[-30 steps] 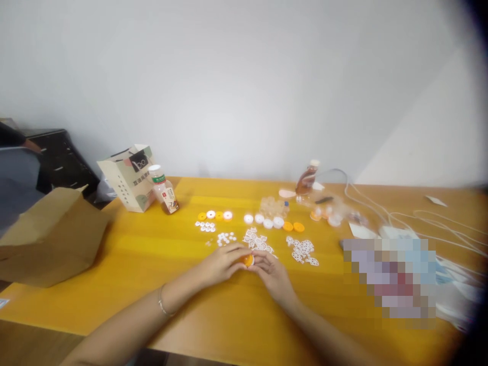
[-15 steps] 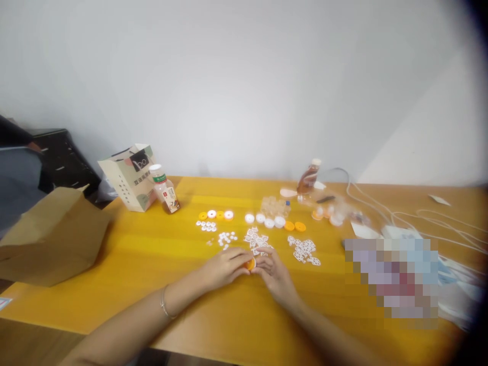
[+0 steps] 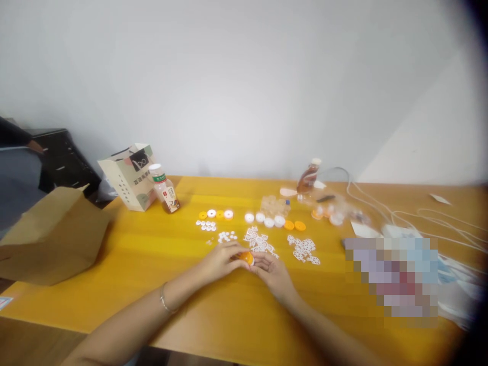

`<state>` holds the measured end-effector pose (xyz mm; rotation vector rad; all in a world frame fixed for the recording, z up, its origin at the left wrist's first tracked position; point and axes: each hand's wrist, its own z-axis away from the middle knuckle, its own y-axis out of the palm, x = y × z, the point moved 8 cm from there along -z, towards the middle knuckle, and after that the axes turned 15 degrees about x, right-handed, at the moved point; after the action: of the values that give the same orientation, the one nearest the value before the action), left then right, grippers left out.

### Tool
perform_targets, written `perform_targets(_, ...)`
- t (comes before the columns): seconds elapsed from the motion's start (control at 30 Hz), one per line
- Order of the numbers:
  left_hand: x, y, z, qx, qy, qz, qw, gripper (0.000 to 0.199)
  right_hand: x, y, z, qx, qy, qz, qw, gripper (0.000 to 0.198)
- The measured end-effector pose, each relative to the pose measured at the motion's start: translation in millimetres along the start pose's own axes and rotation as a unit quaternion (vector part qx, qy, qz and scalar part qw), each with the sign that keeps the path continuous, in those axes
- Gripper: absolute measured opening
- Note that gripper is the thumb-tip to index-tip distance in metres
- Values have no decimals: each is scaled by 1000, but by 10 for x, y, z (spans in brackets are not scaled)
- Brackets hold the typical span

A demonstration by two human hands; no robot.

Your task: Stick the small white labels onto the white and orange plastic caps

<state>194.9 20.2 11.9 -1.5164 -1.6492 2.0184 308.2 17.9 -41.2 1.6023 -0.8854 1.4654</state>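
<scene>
My left hand (image 3: 221,262) and my right hand (image 3: 272,272) meet over the yellow wooden table (image 3: 152,254). Together they pinch a small orange round piece (image 3: 247,257) between their fingertips. Just beyond the hands lie heaps of small white cut-out parts (image 3: 260,241) and white round discs (image 3: 226,236). Further back runs a row of orange and white round caps (image 3: 219,214) with more caps (image 3: 280,222) to the right. A bracelet circles my left wrist (image 3: 163,300).
A brown paper bag (image 3: 49,234) lies at the left edge. A printed gift bag (image 3: 127,175) and a drink bottle (image 3: 163,189) stand at the back left, another bottle (image 3: 308,178) at the back. White cables (image 3: 419,218) cross the right side.
Both hands stay together on the orange piece; the fingers have shifted slightly, turning it. Nothing else on the table has moved.
</scene>
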Motion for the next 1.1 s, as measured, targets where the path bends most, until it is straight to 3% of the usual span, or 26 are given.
perform_targets(0.23, -72, -28, -7, -13, 1, 15, 1000, 31, 9, -22, -13, -10, -4, 3, 1000, 32)
perform_targets(0.4, -77, -273, 41, -43, -8, 18, 999, 31, 1, -53, -17, -14, 4, 0, 1000, 35)
perform_targets(0.5, -58, -312, 61, 18, -11, -11, 1000, 27, 3, -77, -18, -19, 6, -4, 1000, 37)
perform_targets(0.6, 29, -178, 88, 112, -21, -66, 991, 24, 3, -87, -18, -22, 6, -18, 1000, 40)
perform_targets(0.73, 168, -26, 116, 152, -41, -115, 981, 25, 8, -81, -10, -24, 1, -40, 999, 42)
perform_targets(0.87, 113, -47, 98, 134, -29, -106, 985, 27, 8, -63, -8, -16, 1, -43, 999, 41)
perform_targets(1.0, -62, -175, 36, 47, -2, -62, 997, 26, 9, -32, -23, 2, -1, -38, 999, 36)
perform_targets(1.1, -134, -123, -25, 17, 22, -39, 999, 22, 2, 4, -39, 22, -4, -46, 999, 34)
